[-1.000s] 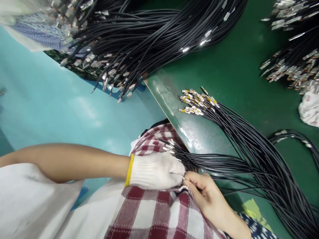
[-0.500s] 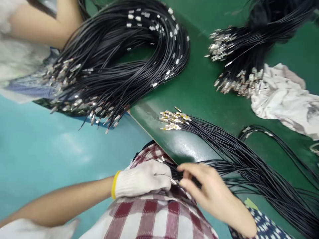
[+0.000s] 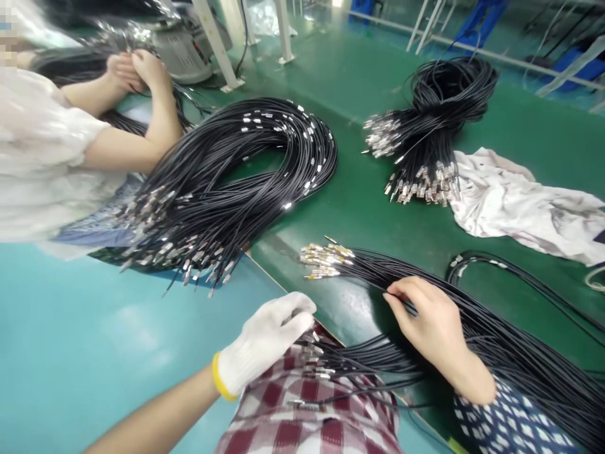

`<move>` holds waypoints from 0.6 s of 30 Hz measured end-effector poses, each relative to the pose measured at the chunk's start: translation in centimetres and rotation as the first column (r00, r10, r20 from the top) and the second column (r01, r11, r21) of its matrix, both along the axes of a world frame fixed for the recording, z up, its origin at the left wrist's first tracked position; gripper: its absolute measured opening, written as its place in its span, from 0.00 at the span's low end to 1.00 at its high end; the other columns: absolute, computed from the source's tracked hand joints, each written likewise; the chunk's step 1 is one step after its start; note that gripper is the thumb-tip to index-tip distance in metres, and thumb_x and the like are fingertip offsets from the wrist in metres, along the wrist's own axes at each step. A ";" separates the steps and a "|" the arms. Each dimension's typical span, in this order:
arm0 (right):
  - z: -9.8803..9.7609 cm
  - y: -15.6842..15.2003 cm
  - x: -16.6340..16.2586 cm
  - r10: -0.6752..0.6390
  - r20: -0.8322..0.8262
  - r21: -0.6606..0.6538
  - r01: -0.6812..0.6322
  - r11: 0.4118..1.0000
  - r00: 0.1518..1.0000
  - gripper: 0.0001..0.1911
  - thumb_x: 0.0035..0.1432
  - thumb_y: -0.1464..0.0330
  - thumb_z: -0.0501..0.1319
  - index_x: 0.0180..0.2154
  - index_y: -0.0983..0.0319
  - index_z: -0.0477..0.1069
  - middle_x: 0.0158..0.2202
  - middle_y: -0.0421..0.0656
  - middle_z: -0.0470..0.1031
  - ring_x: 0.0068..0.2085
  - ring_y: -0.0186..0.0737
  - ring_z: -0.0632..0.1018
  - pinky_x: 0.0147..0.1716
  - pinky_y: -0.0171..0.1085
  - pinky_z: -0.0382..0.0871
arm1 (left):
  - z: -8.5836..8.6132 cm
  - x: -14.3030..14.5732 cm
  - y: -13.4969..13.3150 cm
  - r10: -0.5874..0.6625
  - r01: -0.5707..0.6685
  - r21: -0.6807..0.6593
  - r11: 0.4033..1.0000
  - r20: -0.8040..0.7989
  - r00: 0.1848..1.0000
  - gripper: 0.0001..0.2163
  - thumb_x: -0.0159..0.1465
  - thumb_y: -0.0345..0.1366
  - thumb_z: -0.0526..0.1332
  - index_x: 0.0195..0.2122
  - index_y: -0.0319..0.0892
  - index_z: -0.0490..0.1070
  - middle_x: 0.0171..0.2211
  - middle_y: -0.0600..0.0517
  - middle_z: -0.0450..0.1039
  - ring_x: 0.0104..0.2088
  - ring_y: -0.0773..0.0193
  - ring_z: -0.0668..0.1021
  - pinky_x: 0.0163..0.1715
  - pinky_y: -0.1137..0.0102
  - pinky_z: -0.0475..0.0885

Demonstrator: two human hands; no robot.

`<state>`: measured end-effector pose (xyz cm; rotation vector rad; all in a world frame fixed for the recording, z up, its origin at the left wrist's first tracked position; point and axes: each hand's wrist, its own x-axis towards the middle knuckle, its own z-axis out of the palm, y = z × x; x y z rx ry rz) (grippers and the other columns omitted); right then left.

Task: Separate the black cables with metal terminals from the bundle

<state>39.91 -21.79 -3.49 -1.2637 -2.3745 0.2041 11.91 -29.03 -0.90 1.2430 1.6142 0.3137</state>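
My left hand (image 3: 267, 340), in a white knit glove with a yellow cuff, hovers beside the metal cable ends (image 3: 319, 359) over my lap. Its fingers are curled loosely, a gap shows between thumb and forefinger, and nothing is visible in it. My bare right hand (image 3: 428, 325) pinches with thumb and forefinger at the near edge of a black cable bundle (image 3: 371, 265); the fingertips seem to be on one thin cable. Metal terminals with yellow marks (image 3: 326, 260) tip that bundle. A second group of black cables (image 3: 378, 353) runs across the table edge onto my checked apron (image 3: 307, 416).
A large looped cable bundle (image 3: 326, 142) lies left on the green table (image 3: 302, 221). Another coil (image 3: 454, 88) and a crumpled white cloth (image 3: 515, 195) lie right. A co-worker's hands (image 3: 137, 69) are at the upper left, near a grey machine (image 3: 182, 53).
My right hand has moved up and right from the lap cables to the bundle on the table. My left hand has lifted off the cable ends and loosened. The view has tilted up.
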 end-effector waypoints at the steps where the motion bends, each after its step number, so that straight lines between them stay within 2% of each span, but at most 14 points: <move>1: 0.2 -0.5 0.1 0.013 -0.045 -0.031 -0.014 0.999 0.999 0.03 0.64 0.69 0.62 0.35 0.61 0.71 0.34 0.43 0.77 0.35 0.40 0.77 0.37 0.38 0.67 | 0.0 0.1 0.2 0.039 -0.040 0.014 0.999 0.034 0.999 0.11 0.65 0.39 0.53 0.44 0.49 0.72 0.36 0.58 0.75 0.38 0.64 0.75 0.40 0.71 0.65; 3: 0.5 -1.3 0.2 0.036 -0.101 -0.096 -0.046 0.994 0.994 0.03 0.64 0.69 0.62 0.36 0.61 0.70 0.34 0.43 0.76 0.35 0.40 0.76 0.37 0.38 0.67 | 0.0 0.2 0.5 0.108 -0.115 0.052 0.992 0.116 0.987 0.12 0.65 0.39 0.54 0.48 0.49 0.70 0.36 0.58 0.74 0.37 0.65 0.74 0.41 0.71 0.66; 6: 0.8 -2.4 0.4 0.070 -0.110 -0.263 -0.097 0.960 0.991 0.03 0.65 0.69 0.60 0.36 0.59 0.68 0.32 0.41 0.74 0.33 0.39 0.75 0.35 0.38 0.67 | -0.1 0.0 0.7 0.174 -0.200 0.166 0.966 0.160 0.972 0.10 0.66 0.39 0.53 0.44 0.48 0.71 0.37 0.57 0.73 0.38 0.66 0.74 0.42 0.72 0.66; 7: 1.0 -2.6 0.4 0.090 -0.091 -0.343 -0.116 0.932 0.992 0.04 0.65 0.69 0.60 0.35 0.59 0.68 0.32 0.41 0.73 0.32 0.39 0.74 0.34 0.37 0.66 | -0.1 0.0 0.7 0.174 -0.200 0.200 0.959 0.141 0.975 0.10 0.67 0.39 0.52 0.41 0.47 0.72 0.36 0.57 0.74 0.38 0.66 0.74 0.42 0.72 0.65; 9: 1.7 -2.9 -0.2 0.172 -0.046 -0.522 -0.170 0.836 0.984 0.05 0.63 0.70 0.61 0.33 0.58 0.67 0.29 0.39 0.72 0.30 0.38 0.74 0.31 0.36 0.65 | -0.1 0.0 0.5 0.118 -0.136 0.221 0.966 0.095 0.988 0.11 0.67 0.39 0.52 0.33 0.45 0.72 0.34 0.56 0.74 0.37 0.66 0.74 0.40 0.72 0.65; 12: 3.2 -3.3 -2.3 0.299 -0.060 -0.719 -0.249 0.649 0.952 0.05 0.59 0.69 0.65 0.34 0.58 0.68 0.31 0.37 0.74 0.31 0.38 0.75 0.31 0.35 0.66 | -0.3 0.6 -0.4 -0.001 -0.011 0.084 0.996 0.153 0.988 0.12 0.66 0.39 0.52 0.28 0.43 0.71 0.27 0.57 0.71 0.30 0.67 0.72 0.32 0.72 0.63; 14: 4.0 -3.8 -4.3 0.260 -0.134 -0.728 -0.273 0.629 0.956 0.06 0.61 0.66 0.64 0.39 0.58 0.69 0.38 0.40 0.76 0.38 0.40 0.76 0.38 0.36 0.67 | -0.5 1.3 -1.2 0.001 0.010 -0.040 0.999 0.256 0.967 0.12 0.66 0.39 0.52 0.28 0.43 0.69 0.24 0.58 0.69 0.27 0.69 0.70 0.29 0.73 0.62; 15: 4.2 -4.1 -5.2 0.236 -0.156 -0.735 -0.272 0.621 0.959 0.06 0.63 0.64 0.62 0.40 0.58 0.68 0.38 0.40 0.76 0.37 0.40 0.76 0.38 0.37 0.67 | -0.5 1.6 -1.7 0.021 0.004 -0.083 0.997 0.296 0.955 0.12 0.66 0.40 0.52 0.28 0.43 0.68 0.23 0.59 0.68 0.26 0.69 0.69 0.28 0.73 0.62; 16: 4.2 -4.4 -6.1 0.206 -0.151 -0.751 -0.248 0.612 0.967 0.05 0.66 0.64 0.59 0.38 0.58 0.68 0.35 0.39 0.76 0.34 0.38 0.75 0.35 0.36 0.66 | -0.6 1.8 -2.1 0.042 -0.008 -0.108 0.994 0.318 0.947 0.13 0.67 0.40 0.52 0.28 0.43 0.68 0.23 0.59 0.67 0.26 0.70 0.69 0.28 0.73 0.62; 18: 3.8 -5.2 -7.1 0.159 -0.145 -0.807 -0.210 0.551 0.977 0.07 0.68 0.64 0.55 0.37 0.58 0.67 0.28 0.37 0.73 0.29 0.37 0.73 0.30 0.35 0.64 | -0.8 2.0 -2.8 0.056 -0.017 -0.119 0.993 0.327 0.944 0.15 0.68 0.41 0.51 0.26 0.42 0.66 0.23 0.58 0.67 0.26 0.70 0.70 0.28 0.73 0.62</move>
